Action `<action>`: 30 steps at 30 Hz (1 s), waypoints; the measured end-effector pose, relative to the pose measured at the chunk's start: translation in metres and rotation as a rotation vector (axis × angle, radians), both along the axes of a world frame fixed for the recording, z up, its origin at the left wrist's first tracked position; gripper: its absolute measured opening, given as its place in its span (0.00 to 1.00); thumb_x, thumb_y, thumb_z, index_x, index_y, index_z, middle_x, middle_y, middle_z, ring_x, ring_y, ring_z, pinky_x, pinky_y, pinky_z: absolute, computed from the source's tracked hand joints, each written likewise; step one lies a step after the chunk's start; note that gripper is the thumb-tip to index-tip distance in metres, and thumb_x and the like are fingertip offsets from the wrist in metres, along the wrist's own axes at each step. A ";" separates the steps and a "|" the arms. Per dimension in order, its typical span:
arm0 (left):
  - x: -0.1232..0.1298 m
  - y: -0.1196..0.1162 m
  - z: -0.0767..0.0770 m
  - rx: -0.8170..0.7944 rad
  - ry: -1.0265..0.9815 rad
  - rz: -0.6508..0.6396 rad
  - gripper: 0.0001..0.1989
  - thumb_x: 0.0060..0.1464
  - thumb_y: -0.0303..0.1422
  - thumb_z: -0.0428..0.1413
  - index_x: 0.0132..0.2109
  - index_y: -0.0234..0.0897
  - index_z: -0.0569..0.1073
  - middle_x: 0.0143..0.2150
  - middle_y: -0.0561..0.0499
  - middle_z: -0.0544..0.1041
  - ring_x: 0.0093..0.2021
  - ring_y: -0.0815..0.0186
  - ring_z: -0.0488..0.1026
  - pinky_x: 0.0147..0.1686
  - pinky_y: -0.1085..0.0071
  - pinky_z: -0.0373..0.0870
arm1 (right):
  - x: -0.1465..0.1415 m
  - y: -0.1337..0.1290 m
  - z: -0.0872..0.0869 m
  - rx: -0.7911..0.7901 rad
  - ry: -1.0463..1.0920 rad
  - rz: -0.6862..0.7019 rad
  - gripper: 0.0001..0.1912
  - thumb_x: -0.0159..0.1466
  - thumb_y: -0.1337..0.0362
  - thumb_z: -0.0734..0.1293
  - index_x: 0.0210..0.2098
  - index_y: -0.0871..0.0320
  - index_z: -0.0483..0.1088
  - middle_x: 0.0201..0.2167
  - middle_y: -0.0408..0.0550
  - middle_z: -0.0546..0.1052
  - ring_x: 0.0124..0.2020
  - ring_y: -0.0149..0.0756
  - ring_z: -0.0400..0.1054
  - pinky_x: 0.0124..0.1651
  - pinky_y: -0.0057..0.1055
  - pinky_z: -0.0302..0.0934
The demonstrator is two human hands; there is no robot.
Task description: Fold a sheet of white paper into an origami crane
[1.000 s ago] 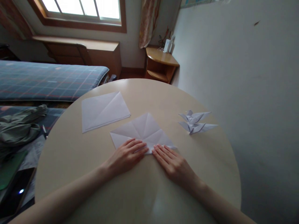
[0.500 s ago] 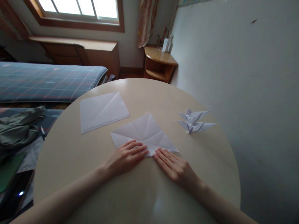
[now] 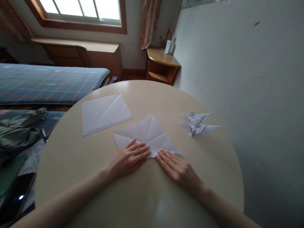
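A creased white paper (image 3: pixel 149 131) lies on the round cream table (image 3: pixel 95 164), its near edge folded over. My left hand (image 3: pixel 129 156) rests flat on the paper's near left part, fingers extended and slightly spread. On the near right part, my right hand (image 3: pixel 177 166) lies with its fingers stretched out and pressing the folded edge. The fingertips of both hands are a small gap apart. Part of the near edge is hidden under the fingers.
A stack of white paper sheets (image 3: pixel 105 114) lies at the back left of the table. Two folded paper cranes (image 3: pixel 196 125) stand at the right. Beyond the left edge are a phone (image 3: pixel 17 196), a pen (image 3: pixel 44 135) and a green cloth (image 3: pixel 20 128).
My left index finger has lifted or spread slightly away from the other fingers. My right hand and the paper stay nearly in place; the view has shifted very slightly.
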State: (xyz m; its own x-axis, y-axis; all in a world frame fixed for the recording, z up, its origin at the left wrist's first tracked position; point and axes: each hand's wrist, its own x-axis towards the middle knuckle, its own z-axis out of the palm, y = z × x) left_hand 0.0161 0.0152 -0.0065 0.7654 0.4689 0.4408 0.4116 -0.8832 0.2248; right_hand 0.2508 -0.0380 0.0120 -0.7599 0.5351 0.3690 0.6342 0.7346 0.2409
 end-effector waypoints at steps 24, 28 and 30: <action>0.000 -0.002 0.005 -0.026 0.148 0.111 0.16 0.59 0.32 0.47 0.54 0.38 0.68 0.58 0.45 0.67 0.56 0.56 0.62 0.57 0.48 0.55 | -0.002 0.001 -0.001 0.005 0.011 -0.015 0.18 0.64 0.76 0.54 0.48 0.70 0.69 0.49 0.58 0.73 0.50 0.43 0.68 0.50 0.36 0.67; 0.000 -0.002 0.007 -0.005 0.154 0.127 0.17 0.58 0.33 0.48 0.54 0.39 0.68 0.58 0.44 0.66 0.56 0.54 0.62 0.56 0.49 0.58 | -0.001 0.001 -0.002 0.002 0.010 -0.017 0.17 0.63 0.75 0.55 0.48 0.70 0.69 0.49 0.58 0.73 0.50 0.44 0.68 0.50 0.37 0.67; 0.000 -0.001 0.007 0.006 0.149 0.134 0.17 0.58 0.33 0.48 0.54 0.39 0.69 0.58 0.44 0.66 0.56 0.53 0.61 0.55 0.49 0.59 | -0.001 0.001 -0.002 -0.001 0.009 -0.021 0.17 0.63 0.75 0.55 0.48 0.70 0.69 0.49 0.58 0.72 0.50 0.43 0.67 0.50 0.37 0.67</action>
